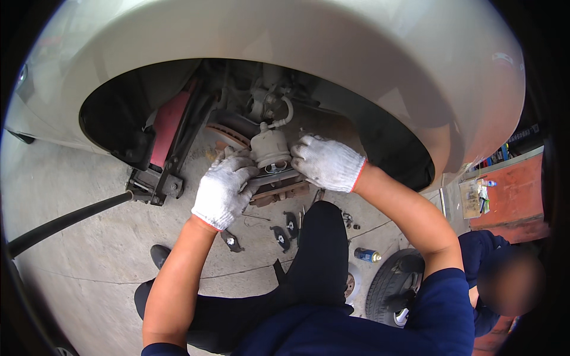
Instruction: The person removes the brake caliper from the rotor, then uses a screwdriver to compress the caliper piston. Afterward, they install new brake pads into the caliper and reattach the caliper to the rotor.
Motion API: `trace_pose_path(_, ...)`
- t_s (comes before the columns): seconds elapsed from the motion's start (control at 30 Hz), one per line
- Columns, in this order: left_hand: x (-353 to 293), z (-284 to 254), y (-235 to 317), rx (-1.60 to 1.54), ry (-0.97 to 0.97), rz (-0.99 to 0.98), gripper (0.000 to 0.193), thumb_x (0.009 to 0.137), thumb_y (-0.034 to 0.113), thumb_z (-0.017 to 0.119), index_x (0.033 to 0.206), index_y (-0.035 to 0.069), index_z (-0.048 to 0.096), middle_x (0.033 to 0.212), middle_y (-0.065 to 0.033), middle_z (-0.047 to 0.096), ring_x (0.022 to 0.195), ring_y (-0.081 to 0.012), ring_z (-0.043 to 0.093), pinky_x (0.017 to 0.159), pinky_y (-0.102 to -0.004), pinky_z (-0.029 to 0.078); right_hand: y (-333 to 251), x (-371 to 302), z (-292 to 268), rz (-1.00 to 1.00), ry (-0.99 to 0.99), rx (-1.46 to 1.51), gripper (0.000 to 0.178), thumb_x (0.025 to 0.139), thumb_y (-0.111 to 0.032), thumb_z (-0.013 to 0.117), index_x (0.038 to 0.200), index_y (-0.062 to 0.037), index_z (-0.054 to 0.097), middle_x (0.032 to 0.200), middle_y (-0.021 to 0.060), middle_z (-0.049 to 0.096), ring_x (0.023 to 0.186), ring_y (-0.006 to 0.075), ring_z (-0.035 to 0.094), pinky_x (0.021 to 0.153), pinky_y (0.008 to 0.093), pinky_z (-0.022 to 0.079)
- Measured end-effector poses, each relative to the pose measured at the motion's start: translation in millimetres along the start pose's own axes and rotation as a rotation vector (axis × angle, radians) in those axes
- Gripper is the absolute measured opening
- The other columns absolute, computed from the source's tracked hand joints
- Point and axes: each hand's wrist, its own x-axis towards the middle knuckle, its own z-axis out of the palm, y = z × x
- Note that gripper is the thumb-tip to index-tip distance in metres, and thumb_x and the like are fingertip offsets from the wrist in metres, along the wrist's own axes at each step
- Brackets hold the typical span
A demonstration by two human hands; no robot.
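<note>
A grey brake caliper (270,148) hangs in the wheel arch of a pale car, its piston side facing me, with a brake hose (287,111) curving up from it. My left hand (221,188), in a white knit glove, is closed on the caliper's left side. On the other side, my gloved right hand (328,163) grips the caliper's right end with curled fingers; the fingertips are partly hidden. Below the piston runs a rusty metal edge (279,194) of the caliper. Behind my left hand shows part of a rust-rimmed brake disc (228,135).
A red-and-black floor jack (169,127) stands at left, its long black handle (77,221) reaching out. Several brake pads (280,238) and tools lie on the concrete floor. A spray can (367,255) and a wheel (389,282) are at right, near another person (478,279).
</note>
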Motion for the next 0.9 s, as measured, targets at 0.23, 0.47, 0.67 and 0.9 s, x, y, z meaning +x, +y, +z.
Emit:
trace_pose_path(0.23, 4.8, -10.8, -3.7, -0.011, -0.099, -0.016, 0.035, 0.072, 0.012, 0.087, 0.106, 0.007, 0.079, 0.115, -0.0122, 0.076, 0.111, -0.0363, 0.073, 0.099, -0.0460, 0.058, -2.5, 1.6, 9.6, 0.029, -0.007, -0.002, 0.036, 0.084, -0.026, 0.077, 0.116, -0.0105, 0.077, 0.118, 0.0075, 0.067, 0.116, 0.0269, 0.064, 0.102, 0.0407, 0.057)
trace_pose_path(0.47, 15.4, -20.9, -0.2, -0.117, -0.183, -0.045, 0.030, 0.080, 0.017, 0.086, 0.108, 0.005, 0.079, 0.117, -0.0150, 0.075, 0.112, -0.0375, 0.072, 0.098, -0.0459, 0.059, -4.6, 0.3, 4.5, 0.052, 0.049, 0.069, 0.022, 0.085, -0.026, 0.079, 0.099, -0.0091, 0.079, 0.111, 0.0073, 0.071, 0.113, 0.0281, 0.067, 0.099, 0.0442, 0.059)
trace_pose_path(0.67, 14.7, -14.4, 4.1, -0.044, -0.161, -0.025, 0.027, 0.085, 0.017, 0.083, 0.108, 0.004, 0.078, 0.117, -0.0156, 0.074, 0.111, -0.0389, 0.071, 0.099, -0.0467, 0.057, -5.8, -1.6, 6.7, 0.089, 0.048, 0.117, 0.031, 0.082, -0.030, 0.083, 0.105, -0.0100, 0.079, 0.115, 0.0066, 0.069, 0.117, 0.0279, 0.065, 0.102, 0.0433, 0.057)
trace_pose_path(0.9, 10.8, -6.5, -2.4, 0.039, -0.192, -0.007, 0.035, 0.088, 0.022, 0.085, 0.113, 0.003, 0.070, 0.122, -0.0167, 0.070, 0.115, -0.0411, 0.070, 0.098, -0.0465, 0.058, -0.9, -9.6, 12.5, 0.136, 0.014, 0.220, 0.045, 0.080, -0.033, 0.086, 0.118, -0.0095, 0.077, 0.129, 0.0079, 0.066, 0.128, 0.0295, 0.061, 0.108, 0.0432, 0.055)
